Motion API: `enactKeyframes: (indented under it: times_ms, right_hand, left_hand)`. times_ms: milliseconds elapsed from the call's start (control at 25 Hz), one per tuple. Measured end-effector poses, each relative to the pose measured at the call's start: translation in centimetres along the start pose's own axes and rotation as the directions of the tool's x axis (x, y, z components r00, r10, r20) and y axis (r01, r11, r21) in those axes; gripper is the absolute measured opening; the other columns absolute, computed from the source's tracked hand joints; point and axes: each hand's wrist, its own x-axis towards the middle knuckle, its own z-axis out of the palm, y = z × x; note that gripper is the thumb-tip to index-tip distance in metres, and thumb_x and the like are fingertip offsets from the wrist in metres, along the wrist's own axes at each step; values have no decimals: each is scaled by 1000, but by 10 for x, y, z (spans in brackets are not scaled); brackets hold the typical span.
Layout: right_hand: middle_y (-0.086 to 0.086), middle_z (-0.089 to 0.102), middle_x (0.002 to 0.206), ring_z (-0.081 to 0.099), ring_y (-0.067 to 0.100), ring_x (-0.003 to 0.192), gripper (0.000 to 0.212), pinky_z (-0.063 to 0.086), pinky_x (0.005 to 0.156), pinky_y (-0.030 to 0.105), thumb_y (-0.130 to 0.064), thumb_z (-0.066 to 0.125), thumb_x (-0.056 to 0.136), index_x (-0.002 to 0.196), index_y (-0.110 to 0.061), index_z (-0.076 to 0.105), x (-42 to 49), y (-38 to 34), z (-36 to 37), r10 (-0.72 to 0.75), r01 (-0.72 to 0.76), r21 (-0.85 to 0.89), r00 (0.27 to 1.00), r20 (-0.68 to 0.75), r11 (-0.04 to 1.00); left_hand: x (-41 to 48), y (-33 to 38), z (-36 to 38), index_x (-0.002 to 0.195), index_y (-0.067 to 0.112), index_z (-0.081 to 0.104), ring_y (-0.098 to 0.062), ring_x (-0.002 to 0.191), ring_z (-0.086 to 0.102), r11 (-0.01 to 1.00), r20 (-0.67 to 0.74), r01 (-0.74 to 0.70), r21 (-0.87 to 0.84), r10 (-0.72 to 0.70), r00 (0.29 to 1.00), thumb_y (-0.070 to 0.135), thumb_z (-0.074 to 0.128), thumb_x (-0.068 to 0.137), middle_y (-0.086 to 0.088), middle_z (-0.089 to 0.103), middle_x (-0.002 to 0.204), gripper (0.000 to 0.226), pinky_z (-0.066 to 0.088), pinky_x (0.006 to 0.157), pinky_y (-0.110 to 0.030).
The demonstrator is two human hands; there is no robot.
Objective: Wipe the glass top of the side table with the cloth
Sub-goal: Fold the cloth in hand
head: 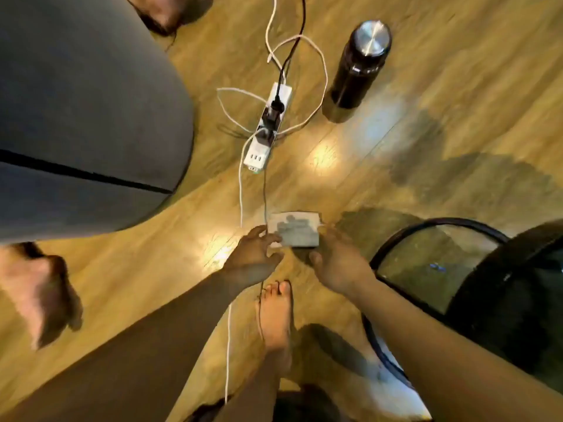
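Nearest, at the bottom: one bare foot (277,315) flat on the wood floor (396,141), toes pointing up the frame. Along its left side a thin black cable (260,318), and just left of that a white cable (228,345). Above it, two bare forearms reaching forward.

Next, the left hand (254,254), curled, fingertips pinching the left edge of the cloth (294,231). Opposite, the right hand (338,260) at the cloth's right edge, fingers closed against it, thumb spread out below. How far those fingers wrap underneath: cannot tell. The cloth itself folded into a small pale rectangle, held between both hands above the floor and off the table.

Just right of the right hand, the side table (393,239): a round black rim around a see-through glass top (426,260), with floorboards visible through it. Cloth near the rim's left side, not touching the glass. Over the table's right part, a large dark rounded shape (518,293), too blurred to name.

Further up, a white power strip (268,126) lying on the floor with black plugs in it, and white and black cables looping away. To its right, well apart from the table, a dark bottle (359,65) standing upright with a shiny metal cap.

At far left, a big grey cushioned seat (85,111). Beside it two more bare feet, one low (39,287) and one at the top edge (164,10).
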Motion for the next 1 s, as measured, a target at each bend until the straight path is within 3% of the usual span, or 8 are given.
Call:
enactKeyframes:
  times_ms: [120, 240, 440, 600, 720, 840, 920, 1000]
  right_hand:
    - [11, 24, 159, 20, 29, 146, 59, 27, 113, 34, -29, 49, 98, 151, -16, 29, 54, 29, 54, 131, -130, -25, 991, 30, 991]
    - [11, 15, 161, 19, 31, 146, 57, 29, 111, 36, -31, 56, 96, 148, -24, 35, 94, 49, 78, 286, -299, 255, 954, 88, 920]
    - [6, 56, 124, 59, 19, 98, 42, 49, 65, 23, -17, 65, 91, 131, -19, 55, 125, 53, 108, 404, -376, 790, 897, 180, 483]
    - [5, 65, 90, 62, 18, 82, 10, 48, 55, 20, -11, 72, 83, 87, -16, 64, 101, 36, 109, 528, -245, 905, 849, 26, 349]
    - [-1, 61, 77, 57, 17, 75, 22, 51, 60, 22, -6, 70, 75, 68, -20, 56, 49, 2, 75, 555, -108, 929, 824, -116, 354]
    - [-6, 59, 74, 54, 11, 67, 23, 46, 54, 23, -11, 69, 65, 71, -22, 49, -37, -28, 28, 435, 35, 946, 882, -181, 323]
    - [-12, 62, 76, 58, 5, 67, 31, 47, 54, 21, -19, 69, 60, 83, -25, 50, -95, -33, 1, 358, 107, 953, 910, -208, 283]
    - [-16, 68, 88, 65, 3, 75, 52, 55, 65, 24, -22, 74, 61, 106, -33, 51, -156, -19, -26, 333, 152, 958, 914, -230, 245]
  left_hand:
    - [56, -36, 34, 141, 32, 55, -25, 152, 24, 997, 71, 75, 5, -75, 995, 39, 66, 94, -10, 9, 169, 49, 29, 115, -27]
    - [94, -49, 55, 130, 31, 63, -25, 148, 26, 970, 132, 131, -204, -106, 986, 36, 68, 93, -6, 21, 163, 37, 33, 112, -28]
    - [117, -61, 67, 124, 14, 61, -16, 110, 52, 722, 136, 290, -628, -265, 955, 26, 76, 87, 2, 46, 125, 41, 48, 82, -32]
    - [103, -51, 53, 112, 6, 67, -28, 107, 65, 608, 198, 342, -716, -293, 936, 18, 73, 90, -9, 69, 111, 26, 51, 90, -41]
    - [68, -12, 38, 105, 12, 65, -26, 93, 69, 525, 211, 348, -777, -303, 929, 25, 67, 95, -7, 68, 100, 17, 53, 87, -41]
    - [12, 33, 23, 119, 10, 66, -27, 94, 67, 369, 290, 368, -853, -252, 923, 34, 56, 99, -12, 67, 108, 33, 56, 79, -40]
    - [-26, 61, 12, 134, 7, 62, -36, 121, 59, 341, 310, 360, -869, -194, 931, 34, 51, 100, -19, 61, 135, 45, 48, 95, -46]
    - [-71, 105, 9, 127, 11, 69, -34, 123, 60, 371, 293, 308, -876, -98, 951, 29, 50, 95, -17, 66, 132, 41, 48, 102, -43]
